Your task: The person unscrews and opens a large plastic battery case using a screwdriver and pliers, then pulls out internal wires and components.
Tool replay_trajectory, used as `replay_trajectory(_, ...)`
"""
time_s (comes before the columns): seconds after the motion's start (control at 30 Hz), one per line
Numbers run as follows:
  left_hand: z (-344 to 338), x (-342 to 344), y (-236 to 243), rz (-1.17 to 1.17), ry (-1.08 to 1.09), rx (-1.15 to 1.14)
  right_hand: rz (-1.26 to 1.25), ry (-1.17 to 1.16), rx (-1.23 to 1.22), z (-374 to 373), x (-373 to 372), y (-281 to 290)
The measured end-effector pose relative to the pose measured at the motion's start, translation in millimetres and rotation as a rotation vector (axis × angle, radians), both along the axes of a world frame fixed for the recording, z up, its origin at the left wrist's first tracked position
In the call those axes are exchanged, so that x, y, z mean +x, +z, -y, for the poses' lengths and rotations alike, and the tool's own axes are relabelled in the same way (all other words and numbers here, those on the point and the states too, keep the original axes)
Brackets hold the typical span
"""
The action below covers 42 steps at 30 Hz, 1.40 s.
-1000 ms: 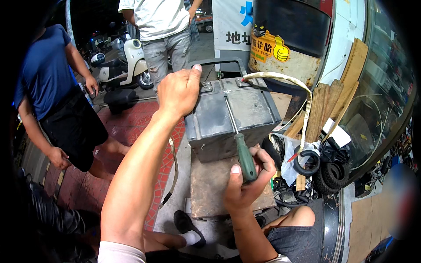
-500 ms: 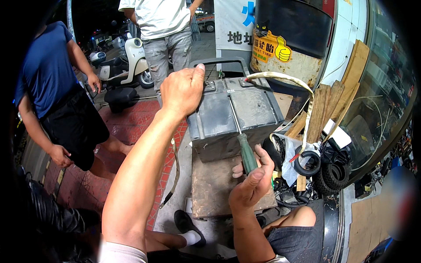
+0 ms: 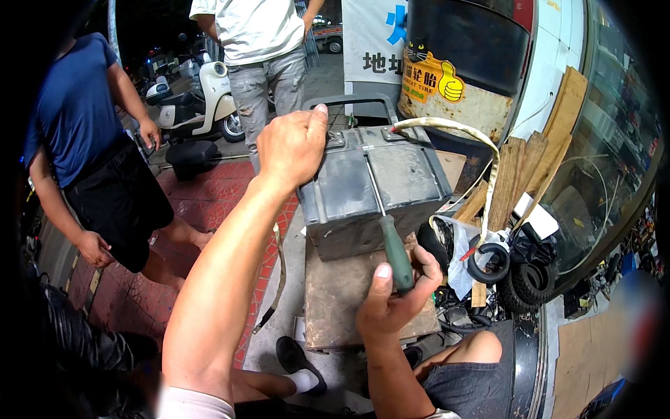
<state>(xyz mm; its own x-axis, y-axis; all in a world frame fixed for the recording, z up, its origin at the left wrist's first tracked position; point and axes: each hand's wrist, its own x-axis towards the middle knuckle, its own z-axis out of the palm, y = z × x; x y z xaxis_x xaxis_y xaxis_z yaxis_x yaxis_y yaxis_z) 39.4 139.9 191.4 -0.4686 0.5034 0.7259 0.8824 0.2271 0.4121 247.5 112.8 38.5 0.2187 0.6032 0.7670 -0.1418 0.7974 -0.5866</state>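
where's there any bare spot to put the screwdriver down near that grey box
The flat board under the grey box is bare in front of the box, left of the right hand holding the screwdriver. The concrete strip beside the red paving is mostly free. Right of the box, wood scraps and small tyres crowd it.

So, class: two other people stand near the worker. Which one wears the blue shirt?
The person on the left, beside the red paving, wears blue with black shorts; the other person, behind the grey box, wears a white shirt.
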Motion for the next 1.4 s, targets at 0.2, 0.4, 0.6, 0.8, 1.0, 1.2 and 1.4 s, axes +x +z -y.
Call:
replay_trajectory(0.2, 0, -3, -3, -0.004, -0.008, 0.007, -0.100, 0.398, -0.242, 9, 13, -5)
replay_trajectory(0.4, 0, 0, -1, -0.007, -0.007, 0.008, -0.056, -0.023, 0.054, 0, -6, 5)
replay_trajectory(0.6, -1, -4, -2, 0.014, 0.006, 0.000, -0.052, 0.156, -0.188, 16, 1, 4)
replay_trajectory(0.8, -6, -13, -9, 0.032, -0.059, 0.057, -0.061, 0.310, -0.230, 14, 9, 1)
replay_trajectory(1.0, -3, -20, -8, 0.096, -0.134, 0.015, 0.086, -0.189, 0.034, -8, -8, -2)
replay_trajectory(1.2, -6, -26, -16, 0.053, -0.175, 0.105, -0.117, 0.258, -0.300, 8, 5, 11)
replay_trajectory(1.4, -10, -32, -17, 0.000, -0.194, 0.101, -0.032, 0.011, -0.091, 3, -9, 21)
